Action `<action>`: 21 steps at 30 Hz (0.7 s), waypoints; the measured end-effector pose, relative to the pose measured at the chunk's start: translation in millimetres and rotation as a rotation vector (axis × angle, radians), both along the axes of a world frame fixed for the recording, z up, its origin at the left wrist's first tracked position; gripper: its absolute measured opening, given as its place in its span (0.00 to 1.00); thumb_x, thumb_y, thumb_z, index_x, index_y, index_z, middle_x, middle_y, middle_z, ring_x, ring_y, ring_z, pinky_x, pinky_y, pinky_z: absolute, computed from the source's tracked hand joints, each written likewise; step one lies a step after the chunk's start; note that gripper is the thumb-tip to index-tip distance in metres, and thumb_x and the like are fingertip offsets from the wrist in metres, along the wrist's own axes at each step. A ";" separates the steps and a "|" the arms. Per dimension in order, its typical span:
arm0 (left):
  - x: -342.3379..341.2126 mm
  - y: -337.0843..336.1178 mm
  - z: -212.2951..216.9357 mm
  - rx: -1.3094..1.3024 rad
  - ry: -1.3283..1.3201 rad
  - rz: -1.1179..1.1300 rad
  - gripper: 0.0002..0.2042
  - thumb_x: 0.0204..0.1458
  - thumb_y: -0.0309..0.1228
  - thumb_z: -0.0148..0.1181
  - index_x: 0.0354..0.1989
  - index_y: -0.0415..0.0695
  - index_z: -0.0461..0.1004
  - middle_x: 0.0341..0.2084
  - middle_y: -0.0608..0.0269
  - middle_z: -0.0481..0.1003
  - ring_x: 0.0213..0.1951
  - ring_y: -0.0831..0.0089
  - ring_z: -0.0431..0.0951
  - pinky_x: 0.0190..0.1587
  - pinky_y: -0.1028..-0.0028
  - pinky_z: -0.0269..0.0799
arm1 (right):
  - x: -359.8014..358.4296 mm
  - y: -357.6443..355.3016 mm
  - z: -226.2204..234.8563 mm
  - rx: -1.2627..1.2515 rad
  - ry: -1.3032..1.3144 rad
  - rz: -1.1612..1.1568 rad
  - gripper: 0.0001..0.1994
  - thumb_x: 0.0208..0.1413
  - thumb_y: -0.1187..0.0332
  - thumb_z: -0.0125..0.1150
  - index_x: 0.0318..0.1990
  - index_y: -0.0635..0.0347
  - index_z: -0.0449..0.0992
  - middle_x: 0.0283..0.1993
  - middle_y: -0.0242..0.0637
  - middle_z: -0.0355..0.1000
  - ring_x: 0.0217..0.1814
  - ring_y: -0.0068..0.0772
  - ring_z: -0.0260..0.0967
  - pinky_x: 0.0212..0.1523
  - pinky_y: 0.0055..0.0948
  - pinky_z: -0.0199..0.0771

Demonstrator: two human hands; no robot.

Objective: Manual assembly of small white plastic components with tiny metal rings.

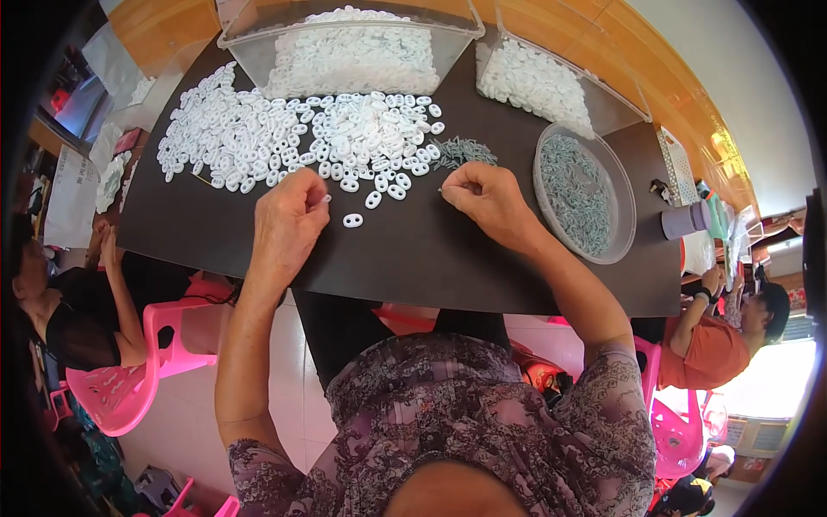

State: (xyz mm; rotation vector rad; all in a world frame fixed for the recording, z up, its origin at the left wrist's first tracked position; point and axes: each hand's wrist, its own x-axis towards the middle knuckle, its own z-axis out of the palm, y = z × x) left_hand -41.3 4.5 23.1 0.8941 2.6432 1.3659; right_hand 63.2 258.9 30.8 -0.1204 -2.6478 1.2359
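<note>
Worktop (405, 263), dark, with curved appearance at the near edge; contents as follows.

- Left hand (291, 215), over the left-centre part, toward the near edge: thumb and fingers pinched closed, gripping a small white piece (327, 198), mostly hidden by the fingers.
- Right hand (487, 200), right of centre, well apart from the left: grip closed, thumb against forefinger, a small grey tip (441, 189) showing at the fingertips, too small to identify.
- Single white oval plate (352, 221), two-holed, lying flat between the hands, just beside the left.
- White two-holed plates (233, 129), loose, many: a broad heap from the left edge to the middle, piled highest near the centre, a few strays on its near side.
- Grey-green screws (465, 152), small heap just beyond the right hand.
- Round clear dish (624, 211), near the right edge, holding more such screws.
- Large clear bin (250, 60), at the far edge, filled with white plates.
- Second clear bin (618, 102), at the far right corner, also holding white pieces.
- Lilac cylindrical container (685, 221), beyond the right edge.
- Seated co-workers, one each side: left in black, right in an orange top (711, 349); pink plastic chair (155, 362) at left.
</note>
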 end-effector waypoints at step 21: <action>45.4 75.7 17.9 0.339 -0.543 -0.239 0.02 0.44 0.24 0.60 0.27 0.39 0.75 0.18 0.70 0.71 0.20 0.83 0.67 0.23 0.80 0.63 | 17.9 -12.5 22.0 -0.768 -0.288 0.033 0.06 0.49 0.71 0.62 0.32 0.66 0.77 0.27 0.32 0.73 0.26 0.16 0.65 0.27 0.16 0.63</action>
